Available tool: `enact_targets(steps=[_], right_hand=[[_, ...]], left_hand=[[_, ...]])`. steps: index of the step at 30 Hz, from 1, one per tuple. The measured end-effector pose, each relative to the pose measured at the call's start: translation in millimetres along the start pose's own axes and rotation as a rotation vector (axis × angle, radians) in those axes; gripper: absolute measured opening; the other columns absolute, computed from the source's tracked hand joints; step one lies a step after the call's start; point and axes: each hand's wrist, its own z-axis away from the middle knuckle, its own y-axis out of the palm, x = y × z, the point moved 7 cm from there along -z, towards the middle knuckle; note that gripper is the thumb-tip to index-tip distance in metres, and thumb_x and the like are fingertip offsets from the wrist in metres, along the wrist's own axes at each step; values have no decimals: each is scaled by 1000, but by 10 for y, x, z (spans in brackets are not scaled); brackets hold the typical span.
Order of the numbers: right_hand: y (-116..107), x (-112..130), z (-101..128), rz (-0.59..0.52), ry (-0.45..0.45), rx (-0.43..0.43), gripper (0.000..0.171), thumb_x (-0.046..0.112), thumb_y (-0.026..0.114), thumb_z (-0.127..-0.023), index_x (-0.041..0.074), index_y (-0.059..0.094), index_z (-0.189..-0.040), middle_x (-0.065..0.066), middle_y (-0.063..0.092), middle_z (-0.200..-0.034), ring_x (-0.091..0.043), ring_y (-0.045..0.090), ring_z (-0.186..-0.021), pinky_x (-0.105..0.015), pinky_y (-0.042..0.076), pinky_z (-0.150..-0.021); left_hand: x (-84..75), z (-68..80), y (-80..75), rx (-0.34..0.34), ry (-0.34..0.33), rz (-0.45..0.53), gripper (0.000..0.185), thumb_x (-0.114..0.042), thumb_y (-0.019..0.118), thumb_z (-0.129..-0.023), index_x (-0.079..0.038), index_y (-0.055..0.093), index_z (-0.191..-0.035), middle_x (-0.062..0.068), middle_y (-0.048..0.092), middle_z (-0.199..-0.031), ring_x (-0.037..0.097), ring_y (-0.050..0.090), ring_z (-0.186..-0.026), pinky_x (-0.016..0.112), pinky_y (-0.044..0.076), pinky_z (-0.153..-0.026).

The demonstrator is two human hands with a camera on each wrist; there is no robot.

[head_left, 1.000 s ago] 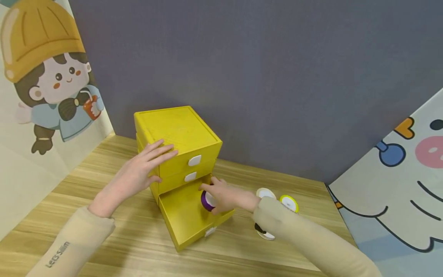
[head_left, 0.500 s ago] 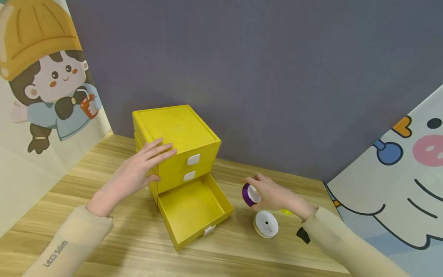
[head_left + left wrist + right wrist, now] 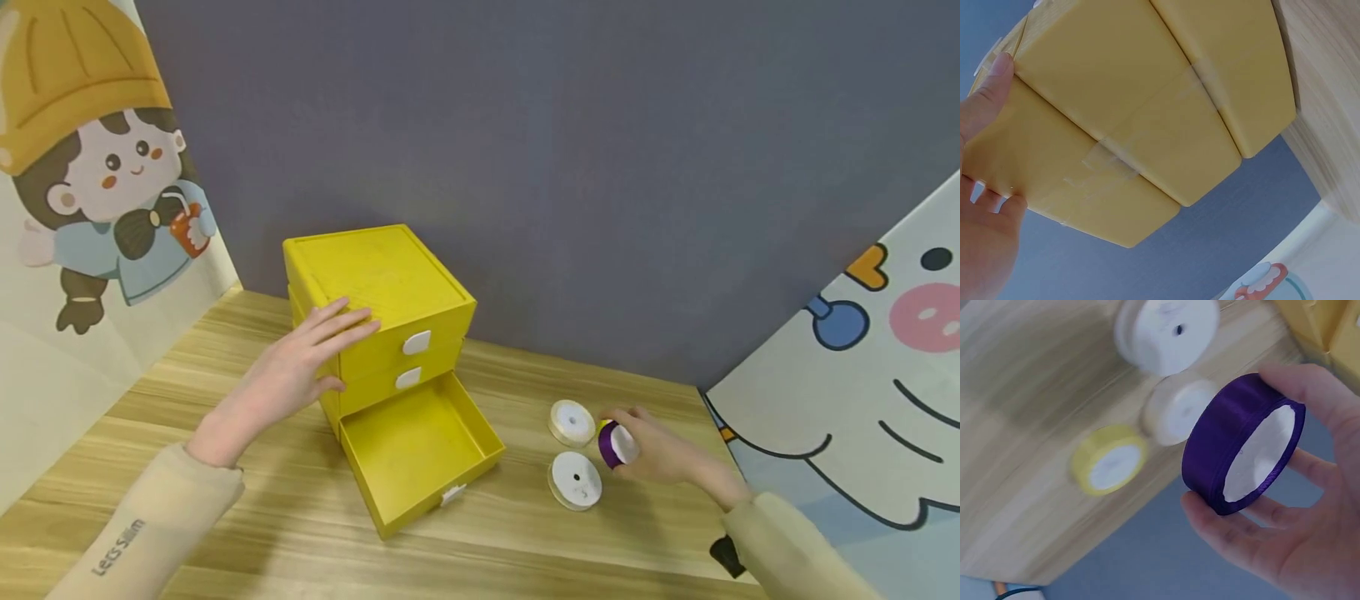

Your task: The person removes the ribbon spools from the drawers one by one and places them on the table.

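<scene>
The left hand lay flat with fingers straight, pointing toward two o'clock. The right hand, at four o'clock, had fingers and thumb curled in a pinch.

A wooden table stands against a grey-blue wall flanked by cartoon panels.

A purple ribbon spool, white-cored, seemingly tilted on edge, held above the tabletop.

Beige long sleeves, the left one printed with grey lettering.
</scene>
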Motion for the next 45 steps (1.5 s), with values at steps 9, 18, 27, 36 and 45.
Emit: enact_targets(steps=[9,18,27,36,45], right_hand=[[110,-398,149,13,76,6,69,18,83,-67,-1,52,-125,-22,55,-108,-26,55,-93,-34,53,-70],[344,-567,221,-20,90,-2,66,15,82,-65,-6,53,-121,-19,54,-99,-23,53,-88,-34,52,-70],[547,-713,220,-66,141,51,66,17,81,-66,-6,53,-122,-18,54,-100,-22,48,-90,-33,50,-71],[726,-868,245,-112,249,108,68,20,81,-67,0,53,-125,-23,53,-107,-29,55,-92,-49,55,-75],[860,-865,177,-139,285,142,69,22,82,-68,4,52,-127,-22,52,-109,-29,56,-92,-51,55,-75]], left_hand=[[3,-7,8,4,-6,3,100,3,90,-50,-13,48,-140,9,48,-144,34,38,-138,46,55,-94],[7,-22,-9,-4,-5,-2,99,3,90,-50,-13,50,-139,9,49,-144,34,38,-138,42,59,-86],[9,-8,-12,10,-25,1,99,3,89,-52,-14,48,-140,9,48,-145,32,37,-139,51,48,-102],[-2,-1,-11,9,-17,-4,99,2,90,-51,-13,49,-140,9,48,-144,33,38,-138,51,48,-102],[-3,4,-7,5,-12,-10,99,2,90,-51,-14,49,-139,9,48,-144,33,38,-138,43,57,-91]])
